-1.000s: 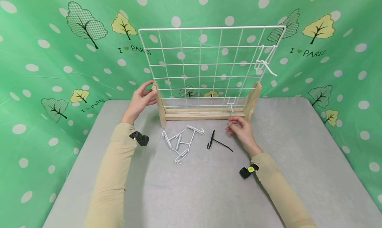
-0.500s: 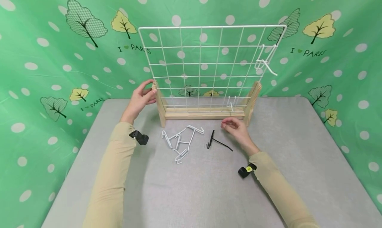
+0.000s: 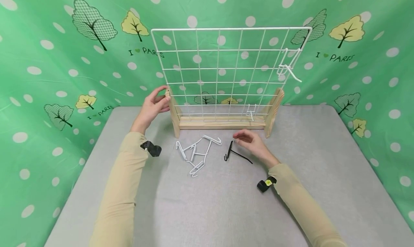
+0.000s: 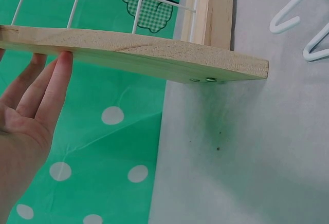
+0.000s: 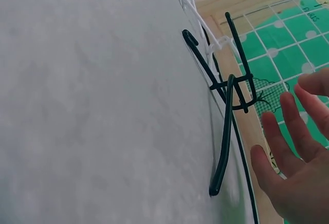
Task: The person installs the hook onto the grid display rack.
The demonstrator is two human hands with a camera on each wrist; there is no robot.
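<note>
At the left end of the white wire grid rack (image 3: 218,69), my left hand (image 3: 151,108) holds the top of the wooden side post (image 3: 175,114). The left wrist view shows several fingertips against the post's outer face (image 4: 139,54); the thumb is not visible there. My right hand (image 3: 253,143) hovers just beyond a black wire hook (image 3: 229,151), fingers spread and holding nothing. In the right wrist view a gap separates those fingers from the black hook (image 5: 229,131). Several white wire hooks (image 3: 198,155) lie clustered on the table left of it.
One white hook (image 3: 286,69) hangs high on the grid's right side, a smaller white one (image 3: 251,113) low near the wooden crossbar (image 3: 223,125). The grey table (image 3: 207,211) meets a green dotted cloth (image 3: 42,96) behind and at both sides.
My right hand has moved left from near the rack's right foot to the black hook, its fingers opening out. My left hand stays on the post.
</note>
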